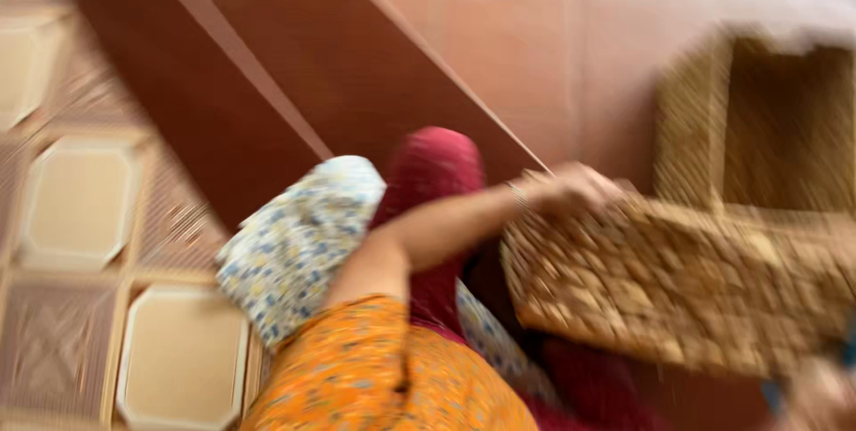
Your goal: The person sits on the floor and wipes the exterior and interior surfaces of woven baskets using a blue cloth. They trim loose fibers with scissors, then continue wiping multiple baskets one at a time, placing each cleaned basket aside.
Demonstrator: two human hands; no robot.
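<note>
The picture is smeared by motion. My left hand (pixel 571 186), a thin bangle at its wrist, reaches out from an orange sleeve and grips the upper edge of a flat woven straw basket (pixel 678 288), which is tilted in the air. My right hand (pixel 820 395) shows only as a blur at the bottom right corner, by the basket's lower corner; its grip is unclear. Beneath my left arm lie a maroon cloth (pixel 437 172) and a white cloth with blue flowers (pixel 294 235).
A second, deeper woven basket (pixel 776 119) stands open on the reddish floor at the right. A dark brown wooden panel (pixel 294 65) runs slantwise across the top left. Patterned beige floor tiles (pixel 80 208) fill the left side.
</note>
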